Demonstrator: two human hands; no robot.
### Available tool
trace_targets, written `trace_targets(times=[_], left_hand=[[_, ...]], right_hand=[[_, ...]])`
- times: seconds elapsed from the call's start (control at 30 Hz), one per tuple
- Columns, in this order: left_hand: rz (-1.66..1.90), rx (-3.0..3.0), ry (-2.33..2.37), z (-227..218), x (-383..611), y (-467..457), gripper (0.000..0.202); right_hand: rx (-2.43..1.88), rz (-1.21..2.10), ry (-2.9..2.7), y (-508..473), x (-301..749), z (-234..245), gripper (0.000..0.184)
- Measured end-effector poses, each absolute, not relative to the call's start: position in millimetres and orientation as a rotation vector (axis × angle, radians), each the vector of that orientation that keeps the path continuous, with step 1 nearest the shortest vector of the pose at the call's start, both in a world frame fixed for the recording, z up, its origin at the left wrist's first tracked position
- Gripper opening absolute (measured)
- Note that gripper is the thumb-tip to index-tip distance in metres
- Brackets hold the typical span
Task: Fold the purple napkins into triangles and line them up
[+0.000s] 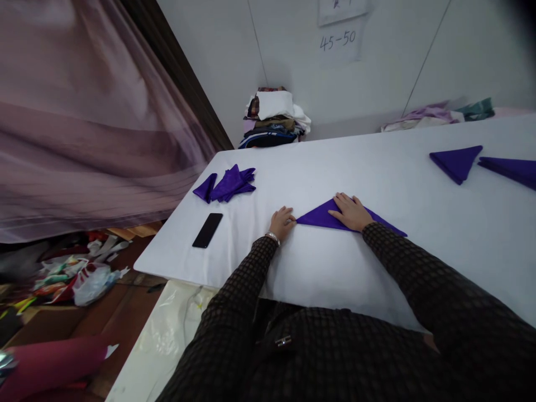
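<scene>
On the white desk, the left hand pinches the left tip of a triangular purple cloth while the right hand lies flat on it, fingers spread, with a black phone to their left, folded purple pieces beyond it, and stacked clothes past the far edge

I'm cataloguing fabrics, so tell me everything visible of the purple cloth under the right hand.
The purple cloth is plain, smooth-looking fabric, apparently folded, in a long, low triangle. It lies flat on the white table, longest edge nearest, narrowing to a tip at either side. The left hand touches its left tip; the right hand rests palm down across its middle, hiding part.
</scene>
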State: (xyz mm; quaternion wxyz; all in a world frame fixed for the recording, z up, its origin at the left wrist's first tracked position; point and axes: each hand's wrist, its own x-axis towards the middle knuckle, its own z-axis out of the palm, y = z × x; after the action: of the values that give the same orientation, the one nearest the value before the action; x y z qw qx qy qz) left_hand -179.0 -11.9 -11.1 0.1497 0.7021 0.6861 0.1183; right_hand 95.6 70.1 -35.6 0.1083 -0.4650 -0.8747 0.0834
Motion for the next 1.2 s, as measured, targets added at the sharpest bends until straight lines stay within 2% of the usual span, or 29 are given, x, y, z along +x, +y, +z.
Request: trace_targets(times=[1.2], left_hand=[[0.556,2.101,1.916,-14.1,-185.2,-10.5,0.012]], right_hand=[[-1.369,0.180,-2.573,69.8,93.8,-37.2,0.072]])
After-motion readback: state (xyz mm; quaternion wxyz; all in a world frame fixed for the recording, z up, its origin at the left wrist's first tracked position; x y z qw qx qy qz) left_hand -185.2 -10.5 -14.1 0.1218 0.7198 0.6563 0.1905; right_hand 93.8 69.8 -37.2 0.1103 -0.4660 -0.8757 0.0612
